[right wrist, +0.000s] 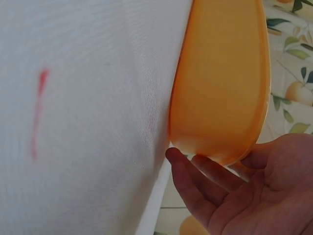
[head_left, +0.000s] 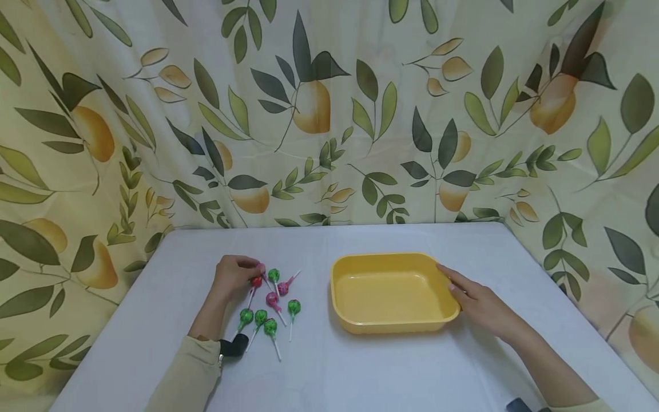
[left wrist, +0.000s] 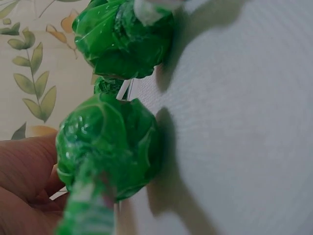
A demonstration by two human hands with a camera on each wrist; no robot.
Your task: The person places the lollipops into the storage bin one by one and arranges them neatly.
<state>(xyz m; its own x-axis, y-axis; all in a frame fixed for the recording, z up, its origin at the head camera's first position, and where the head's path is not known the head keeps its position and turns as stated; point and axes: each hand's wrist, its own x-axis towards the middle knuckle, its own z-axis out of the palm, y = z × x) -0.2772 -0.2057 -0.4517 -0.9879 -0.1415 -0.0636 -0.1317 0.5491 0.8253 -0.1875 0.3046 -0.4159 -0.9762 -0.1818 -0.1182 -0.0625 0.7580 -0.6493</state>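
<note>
My left hand (head_left: 234,276) pinches a pink-wrapped lollipop (head_left: 261,268) at the far side of a loose group on the table. A red lollipop (head_left: 255,281) lies right beneath those fingertips. Close by are two more pink lollipops (head_left: 272,298) and several green ones (head_left: 270,327). In the left wrist view, a green lollipop (left wrist: 110,147) partly covers the hand, and the pinched one is hidden. My right hand (head_left: 481,302) holds the right end of a yellow tray (head_left: 396,327), thumb at the rim. Its fingers (right wrist: 195,188) lie against the outer wall in the right wrist view.
A white cloth covers the table (head_left: 329,377). Behind it and along both sides hangs a curtain (head_left: 329,171) printed with leaves and fruit. In the right wrist view, a red mark (right wrist: 40,115) shows on the white cloth.
</note>
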